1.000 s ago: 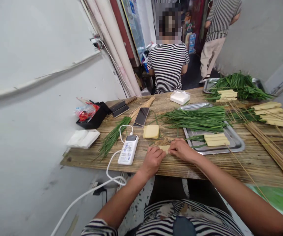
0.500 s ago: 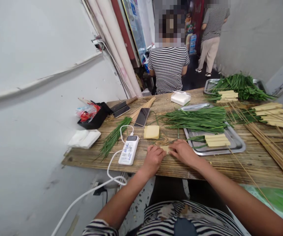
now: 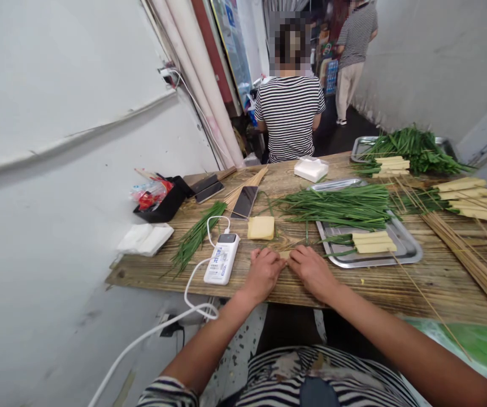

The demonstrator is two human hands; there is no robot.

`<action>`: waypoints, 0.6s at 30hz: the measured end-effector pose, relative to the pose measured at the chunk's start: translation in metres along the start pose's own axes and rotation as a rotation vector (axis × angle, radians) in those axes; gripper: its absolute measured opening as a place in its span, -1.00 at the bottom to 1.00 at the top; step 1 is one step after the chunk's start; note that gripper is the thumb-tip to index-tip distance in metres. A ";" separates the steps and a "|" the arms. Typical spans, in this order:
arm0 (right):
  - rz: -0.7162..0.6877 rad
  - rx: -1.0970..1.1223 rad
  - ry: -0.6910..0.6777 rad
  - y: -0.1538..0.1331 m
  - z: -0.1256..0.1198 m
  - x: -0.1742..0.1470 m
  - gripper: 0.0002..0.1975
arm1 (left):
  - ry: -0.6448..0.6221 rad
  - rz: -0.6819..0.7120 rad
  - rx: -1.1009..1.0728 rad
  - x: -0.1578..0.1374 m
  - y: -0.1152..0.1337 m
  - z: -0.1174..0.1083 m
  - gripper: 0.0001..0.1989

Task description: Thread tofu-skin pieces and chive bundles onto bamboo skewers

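Note:
My left hand (image 3: 264,274) and my right hand (image 3: 312,272) meet at the table's near edge, fingers curled down on a small tofu-skin roll (image 3: 285,255). Most of this roll is hidden under the fingers. Just beyond it lies a stack of yellowish square tofu sheets (image 3: 261,228). To the right, a metal tray (image 3: 408,249) bears a heap of long green chives (image 3: 339,204) and several finished tofu rolls (image 3: 374,242) with chive ends sticking out and a skewer through them.
A white power bank (image 3: 222,260) with a cable lies left of my hands, near a phone (image 3: 244,202) and loose chives (image 3: 199,234). Bamboo skewers (image 3: 468,254) and more skewered rolls (image 3: 472,198) lie right. Beyond the table, one person (image 3: 290,116) sits and another stands.
My right hand has shifted slightly left and nearer, closing in on my left hand, so less of the roll shows. The standing person in the back has moved left.

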State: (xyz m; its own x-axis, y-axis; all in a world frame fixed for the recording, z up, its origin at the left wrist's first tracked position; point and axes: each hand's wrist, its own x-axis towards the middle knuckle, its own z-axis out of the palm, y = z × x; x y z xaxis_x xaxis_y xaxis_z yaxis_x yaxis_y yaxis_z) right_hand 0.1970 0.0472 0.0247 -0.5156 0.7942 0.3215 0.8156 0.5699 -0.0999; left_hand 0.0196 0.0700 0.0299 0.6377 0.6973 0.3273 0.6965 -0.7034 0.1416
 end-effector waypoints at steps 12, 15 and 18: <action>-0.018 0.047 -0.109 0.011 0.002 0.016 -0.76 | 0.169 0.078 0.055 -0.005 -0.006 0.010 -0.82; -0.023 0.068 -0.147 0.016 0.002 0.020 -0.72 | 0.188 0.086 0.074 -0.008 -0.007 0.014 -0.83; -0.026 0.088 -0.180 0.021 0.001 0.024 -0.68 | 0.143 0.098 0.055 -0.009 -0.009 0.015 -0.82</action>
State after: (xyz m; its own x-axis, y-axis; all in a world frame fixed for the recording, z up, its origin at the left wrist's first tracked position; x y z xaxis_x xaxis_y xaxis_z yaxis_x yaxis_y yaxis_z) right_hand 0.2012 0.0782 0.0291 -0.5812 0.7994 0.1524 0.7794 0.6006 -0.1785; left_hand 0.0125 0.0725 0.0117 0.6525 0.5966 0.4672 0.6530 -0.7555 0.0527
